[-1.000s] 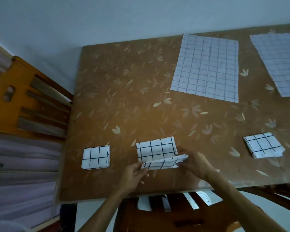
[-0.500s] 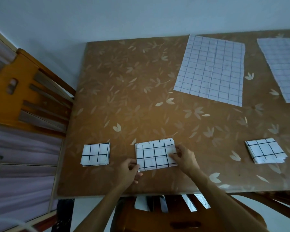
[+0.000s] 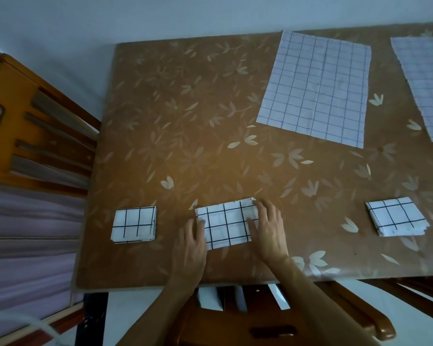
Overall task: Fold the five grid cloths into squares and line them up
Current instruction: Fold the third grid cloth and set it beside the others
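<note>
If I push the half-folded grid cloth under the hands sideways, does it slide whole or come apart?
Likely bunches: the half-folded black-and-white grid cloth is thin, layered fabric, so probably floppy and light. The glossy brown floral table cover may let it slide. The left hand and right hand lying flat on it suggest the folds spring open.

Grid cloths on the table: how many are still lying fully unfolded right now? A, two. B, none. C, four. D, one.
A: two cloths lie spread flat at the far side, one unfolded cloth near the middle and another cut off by the right edge, while the near row holds folded pieces.
</note>
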### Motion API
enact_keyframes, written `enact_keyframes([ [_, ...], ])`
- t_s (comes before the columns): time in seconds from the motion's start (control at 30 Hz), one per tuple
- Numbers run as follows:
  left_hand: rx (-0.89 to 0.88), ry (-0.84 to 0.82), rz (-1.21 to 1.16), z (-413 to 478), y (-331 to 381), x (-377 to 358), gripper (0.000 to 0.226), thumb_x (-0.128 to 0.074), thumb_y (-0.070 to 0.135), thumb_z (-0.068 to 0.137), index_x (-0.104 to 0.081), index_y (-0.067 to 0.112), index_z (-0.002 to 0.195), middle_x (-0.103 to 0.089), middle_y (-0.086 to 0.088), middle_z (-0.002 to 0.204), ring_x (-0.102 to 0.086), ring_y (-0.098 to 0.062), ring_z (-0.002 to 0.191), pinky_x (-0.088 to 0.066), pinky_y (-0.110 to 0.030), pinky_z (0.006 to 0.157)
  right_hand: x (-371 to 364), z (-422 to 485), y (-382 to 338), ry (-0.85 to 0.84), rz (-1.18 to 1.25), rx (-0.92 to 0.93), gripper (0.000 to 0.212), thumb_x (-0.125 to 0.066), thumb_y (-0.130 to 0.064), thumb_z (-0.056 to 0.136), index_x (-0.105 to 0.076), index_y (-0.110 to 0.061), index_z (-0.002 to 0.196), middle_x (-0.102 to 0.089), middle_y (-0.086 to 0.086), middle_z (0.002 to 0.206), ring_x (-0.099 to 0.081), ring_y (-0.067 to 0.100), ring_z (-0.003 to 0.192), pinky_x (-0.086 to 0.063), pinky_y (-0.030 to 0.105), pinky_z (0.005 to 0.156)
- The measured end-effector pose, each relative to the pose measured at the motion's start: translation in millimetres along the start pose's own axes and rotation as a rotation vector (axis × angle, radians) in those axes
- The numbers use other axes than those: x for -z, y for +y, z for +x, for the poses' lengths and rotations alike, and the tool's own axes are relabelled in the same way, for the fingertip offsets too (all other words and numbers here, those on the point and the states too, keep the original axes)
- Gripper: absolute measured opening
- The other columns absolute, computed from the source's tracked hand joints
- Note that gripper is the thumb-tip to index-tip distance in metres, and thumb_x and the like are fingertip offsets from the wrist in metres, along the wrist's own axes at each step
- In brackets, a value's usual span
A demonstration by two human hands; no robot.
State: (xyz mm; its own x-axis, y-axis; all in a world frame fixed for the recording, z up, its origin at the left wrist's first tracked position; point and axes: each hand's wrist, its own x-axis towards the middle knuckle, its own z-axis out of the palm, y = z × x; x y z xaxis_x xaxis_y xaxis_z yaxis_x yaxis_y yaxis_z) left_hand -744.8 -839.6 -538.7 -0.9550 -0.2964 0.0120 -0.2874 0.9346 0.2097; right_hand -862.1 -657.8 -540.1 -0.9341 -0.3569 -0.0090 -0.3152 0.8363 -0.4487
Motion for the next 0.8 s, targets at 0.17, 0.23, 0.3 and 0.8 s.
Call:
enact_keyframes([
  [0.17, -0.32, -0.065, 0.113, 4.0, -2.9, -12.1, 0.059, -0.072, 0.018, 0.082, -0.055, 0.005, 0.137, -0.045, -0.024, 0.149, -0.045, -0.038, 0.138, -0.048, -0.05, 0.103, -34.4, -16.5, -16.8, -0.195, -0.131, 0.348, 0.053, -0.045, -0.022, 0.096, -0.046, -0.007, 0.146, -0.036, 0.015, 0.157, -0.037, 0.032, 0.144, -0.033, 0.045, 0.116],
  [0.23, -0.347, -0.2, 0.108, 4.3, -4.4, -13.7, 0.076, -0.08, 0.029, 0.078, -0.048, 0.007, 0.144, -0.038, -0.02, 0.154, -0.039, -0.034, 0.142, -0.044, -0.05, 0.108, -42.2, -20.1, -18.4, -0.278, -0.128, 0.355, 0.057, -0.032, -0.029, 0.098, -0.04, -0.007, 0.15, -0.03, 0.014, 0.16, -0.032, 0.031, 0.146, -0.021, 0.044, 0.118],
  [0.3, -0.32, -0.273, 0.087, 2.4, -8.5, -12.7, 0.088, -0.078, 0.034, 0.078, -0.035, 0.011, 0.152, -0.027, -0.016, 0.16, -0.028, -0.031, 0.148, -0.04, -0.052, 0.111, -41.1, -18.0, -15.5, -0.31, -0.141, 0.345, 0.059, -0.029, -0.034, 0.099, -0.036, -0.008, 0.152, -0.026, 0.013, 0.161, -0.027, 0.029, 0.148, -0.018, 0.042, 0.116],
  [0.8, -0.311, -0.289, 0.077, 10.9, -31.3, 13.6, 0.058, -0.072, 0.009, 0.078, -0.057, 0.017, 0.134, -0.052, -0.018, 0.142, -0.044, -0.036, 0.135, -0.046, -0.051, 0.106, -14.9, -5.6, 5.2, -0.24, -0.27, 0.283, 0.063, -0.042, -0.04, 0.098, -0.037, -0.007, 0.15, -0.029, 0.013, 0.16, -0.03, 0.029, 0.147, -0.023, 0.043, 0.119],
])
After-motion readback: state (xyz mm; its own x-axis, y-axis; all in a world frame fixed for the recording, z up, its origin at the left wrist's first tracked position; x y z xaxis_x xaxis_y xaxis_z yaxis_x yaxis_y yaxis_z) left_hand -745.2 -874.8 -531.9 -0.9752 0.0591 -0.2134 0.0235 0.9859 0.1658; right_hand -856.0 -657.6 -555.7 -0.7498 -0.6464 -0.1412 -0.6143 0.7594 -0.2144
